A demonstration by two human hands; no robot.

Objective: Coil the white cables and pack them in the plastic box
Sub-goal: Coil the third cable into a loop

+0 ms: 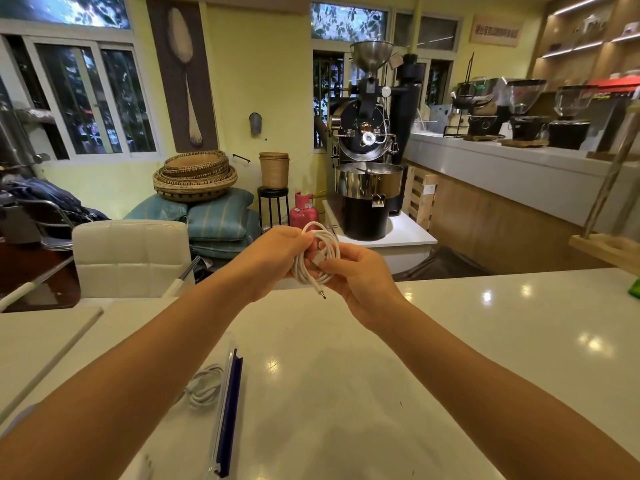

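A white cable (320, 252) is wound into a small coil and held in the air above the far edge of the white table (381, 358). My left hand (277, 258) grips the coil's left side. My right hand (356, 275) pinches its right side, and a plug end hangs down between my hands. A second coiled white cable (204, 388) lies inside the clear plastic box (227, 410) with a blue edge at the lower left, partly hidden by my left forearm.
A white padded chair (131, 254) stands behind the table at the left. A black and steel coffee roaster (367, 168) is on the floor ahead, and a counter (502, 157) with grinders runs along the right. A green object (634, 289) sits at the table's right edge.
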